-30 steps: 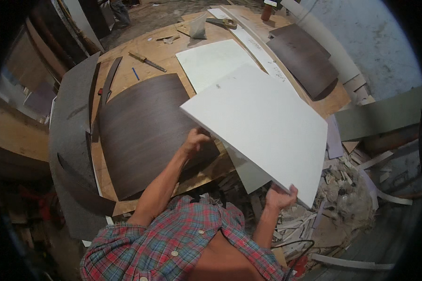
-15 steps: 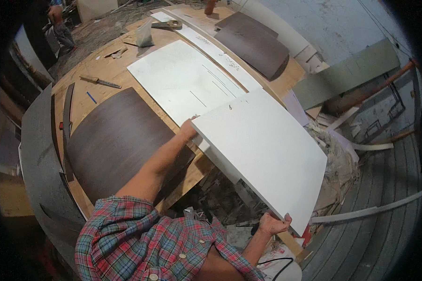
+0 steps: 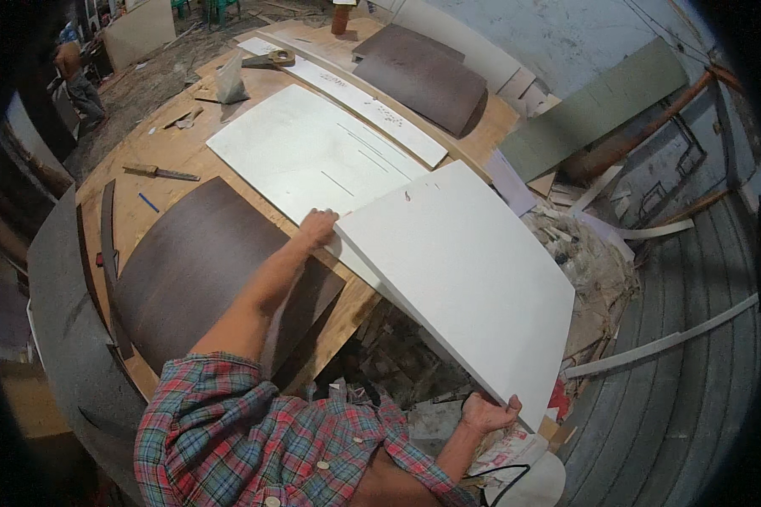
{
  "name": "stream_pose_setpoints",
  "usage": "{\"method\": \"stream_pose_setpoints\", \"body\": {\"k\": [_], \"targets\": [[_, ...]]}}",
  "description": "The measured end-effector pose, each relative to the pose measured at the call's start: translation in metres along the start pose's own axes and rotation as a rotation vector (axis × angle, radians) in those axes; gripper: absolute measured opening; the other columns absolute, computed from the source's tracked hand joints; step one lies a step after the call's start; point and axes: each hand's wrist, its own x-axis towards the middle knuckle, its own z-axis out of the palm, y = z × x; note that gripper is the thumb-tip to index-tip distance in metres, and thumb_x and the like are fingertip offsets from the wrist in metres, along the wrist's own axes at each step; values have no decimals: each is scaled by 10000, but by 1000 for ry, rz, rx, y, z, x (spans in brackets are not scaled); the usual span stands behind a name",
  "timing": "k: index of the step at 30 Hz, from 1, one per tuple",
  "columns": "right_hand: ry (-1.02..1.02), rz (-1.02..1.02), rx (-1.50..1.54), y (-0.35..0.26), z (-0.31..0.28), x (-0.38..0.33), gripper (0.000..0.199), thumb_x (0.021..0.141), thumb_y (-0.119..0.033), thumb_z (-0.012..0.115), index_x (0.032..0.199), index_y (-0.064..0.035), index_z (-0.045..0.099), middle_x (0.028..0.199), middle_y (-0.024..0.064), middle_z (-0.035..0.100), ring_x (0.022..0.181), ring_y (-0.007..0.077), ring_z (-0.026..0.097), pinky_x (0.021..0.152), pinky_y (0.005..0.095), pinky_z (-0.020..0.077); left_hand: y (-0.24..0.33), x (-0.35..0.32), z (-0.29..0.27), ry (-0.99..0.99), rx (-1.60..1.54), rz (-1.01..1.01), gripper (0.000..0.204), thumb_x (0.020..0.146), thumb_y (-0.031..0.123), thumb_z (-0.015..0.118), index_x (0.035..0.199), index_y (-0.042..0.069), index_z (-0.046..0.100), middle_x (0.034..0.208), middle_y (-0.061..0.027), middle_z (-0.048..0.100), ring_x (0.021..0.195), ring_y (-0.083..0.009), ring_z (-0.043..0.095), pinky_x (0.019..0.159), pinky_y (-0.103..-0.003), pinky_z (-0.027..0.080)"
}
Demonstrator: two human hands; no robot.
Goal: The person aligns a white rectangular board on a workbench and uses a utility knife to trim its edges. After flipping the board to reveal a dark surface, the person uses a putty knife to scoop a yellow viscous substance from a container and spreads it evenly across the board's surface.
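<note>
While the plywood workbench (image 3: 169,156) fills the left and centre, a dark brown laminate sheet (image 3: 203,270) lies at its near-left with a utility knife (image 3: 161,172) beyond it. Left hand (image 3: 317,228) is closed on the far corner of the white board (image 3: 465,270); right hand (image 3: 489,414) clamps its near corner, fingers curled under the edge. Board is tilted, hanging off the bench's right edge, overlapping a flat white sheet (image 3: 304,152). Further right: scrap pile (image 3: 592,262), ribbed grey floor (image 3: 685,397), green panel (image 3: 600,110) against the wall.
</note>
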Motion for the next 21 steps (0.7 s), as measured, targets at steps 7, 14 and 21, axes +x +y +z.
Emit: {"method": "stream_pose_setpoints", "body": {"k": [7, 14, 21], "targets": [[-40, 110, -14, 17, -15, 10, 534, 744, -185, 657, 1240, -9, 564, 1214, 142, 613, 1075, 311, 616, 893, 450, 542, -96, -198, -65, 427, -497, -793, 406, 984, 339, 503, 1102, -35, 606, 1043, -250, 677, 927, -426, 665, 795, -487, 504], [-39, 219, -118, 34, 28, 20, 496, 744, -194, 646, 1196, -2, 577, 1118, 127, 626, 1038, 305, 624, 898, 467, 541, -73, -459, -101, 674, -164, -1404, 374, 995, 298, 492, 1134, -34, 594, 963, -192, 670, 871, -346, 657, 768, -449, 501], [-164, 376, -216, 67, 56, 73, 540, 741, -217, 658, 1235, -19, 569, 1166, 147, 617, 1054, 317, 620, 905, 463, 531, -100, -601, -106, 617, 49, -1667, 456, 1038, 365, 460, 1129, -58, 606, 990, -228, 665, 954, -358, 658, 812, -470, 492]]}}
